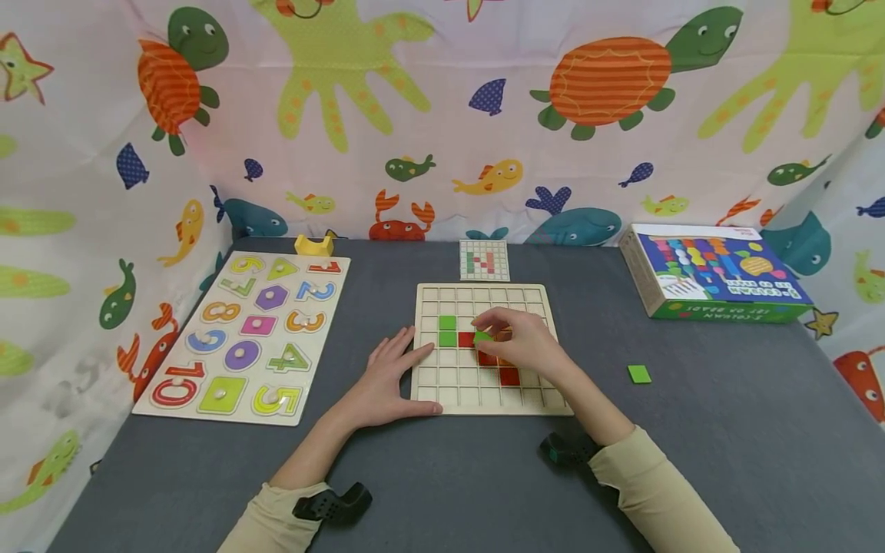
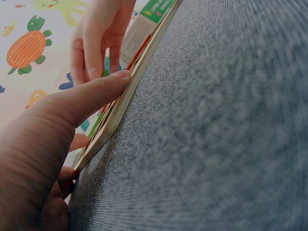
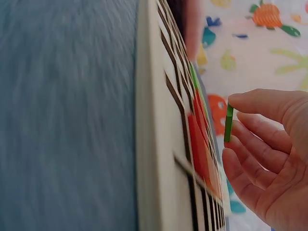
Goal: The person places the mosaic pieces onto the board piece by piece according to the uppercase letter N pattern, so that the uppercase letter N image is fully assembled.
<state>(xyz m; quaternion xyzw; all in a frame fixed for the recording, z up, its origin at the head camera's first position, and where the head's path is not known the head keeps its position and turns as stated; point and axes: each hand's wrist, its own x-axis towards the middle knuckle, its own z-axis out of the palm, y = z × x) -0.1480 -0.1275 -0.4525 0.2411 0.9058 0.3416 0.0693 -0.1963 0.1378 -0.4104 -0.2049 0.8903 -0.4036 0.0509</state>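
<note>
A wooden grid board lies on the table with green tiles in its left part and red tiles stepping down to the right. My left hand rests on the board's left side, fingers spread and thumb at the near left corner. Over the board's middle, my right hand pinches a green square tile between thumb and fingertips. In the right wrist view that tile is held edge-on, apart from the board. Part of the board's right side is hidden beneath the right hand.
A small pattern card lies behind the board. One loose green tile is on the table at right. A number and shape puzzle lies at left, a yellow piece behind it. A colourful box stands back right.
</note>
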